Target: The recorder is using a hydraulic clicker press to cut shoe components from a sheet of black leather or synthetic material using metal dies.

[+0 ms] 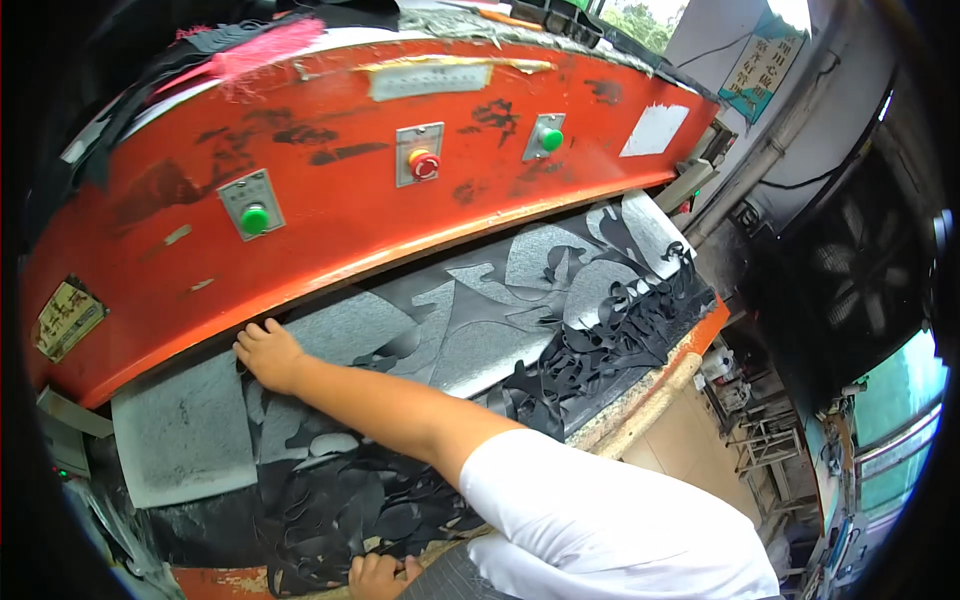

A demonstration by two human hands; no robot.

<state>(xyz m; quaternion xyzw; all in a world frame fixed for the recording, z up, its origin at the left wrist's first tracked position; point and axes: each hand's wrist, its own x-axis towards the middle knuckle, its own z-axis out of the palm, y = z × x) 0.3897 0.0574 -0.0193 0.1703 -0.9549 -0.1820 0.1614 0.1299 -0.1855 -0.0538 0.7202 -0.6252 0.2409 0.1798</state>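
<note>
My right hand point(270, 357) reaches far across the bench, palm down. Its spread fingers lie on the far left part of a grey, speckled cutting board, at a strip of thin black sheet point(252, 405), just under the red press beam point(330, 235). I see nothing gripped in it. At the front edge, partly cut off by the picture's bottom, my left hand point(376, 577) rests with thumb and fingers apart, beside a heap of black scraps point(345, 500). Black sheet with large shaped cut-outs point(490, 312) spreads over the board point(185, 440) to the right.
The beam carries two green buttons point(255, 219) point(550, 139) and a red knob point(424, 164). More black offcuts point(610, 345) pile along the front right edge. Cloth, including a pink piece point(265, 58), lies on top. A large fan point(860, 260) stands at the right.
</note>
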